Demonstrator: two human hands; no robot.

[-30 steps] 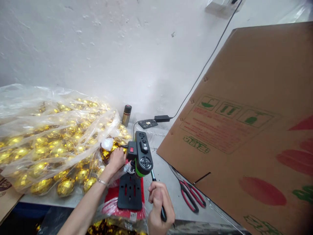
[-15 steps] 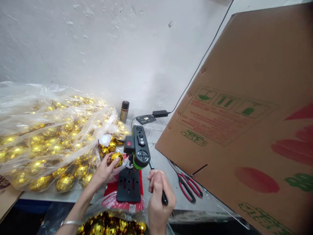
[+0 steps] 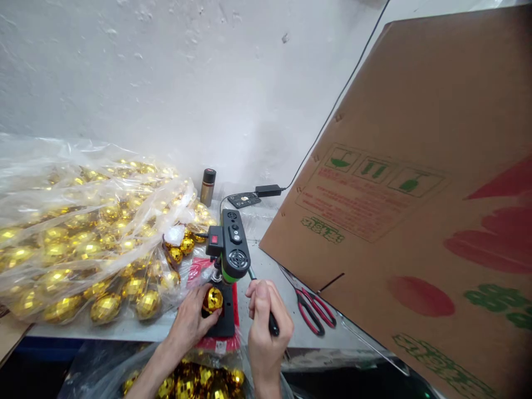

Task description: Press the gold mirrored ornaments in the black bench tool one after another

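Observation:
A small drill press (image 3: 236, 244) with a black motor head stands on a slotted black base (image 3: 226, 324) at the front of the table. My left hand (image 3: 189, 321) holds a shiny gold mirrored ball (image 3: 213, 299) on that base, below the front of the head, with fingers and thumb round its sides. A dark patch shows on top of the ball. To the right of the press, my right hand (image 3: 268, 316) is closed round its black-handled lever (image 3: 273, 325).
Clear plastic bags of gold balls (image 3: 103, 249) fill the left, with another bag (image 3: 199, 382) below the table edge. Behind stand a spray can (image 3: 208, 187) and power adapter (image 3: 268, 190). Red-handled scissors (image 3: 313, 310) lie beside a large cardboard box (image 3: 386, 183).
My left hand has moved right and down with the gold ball, from beside the press onto its base. My right hand stays on the lever. The view has shifted slightly.

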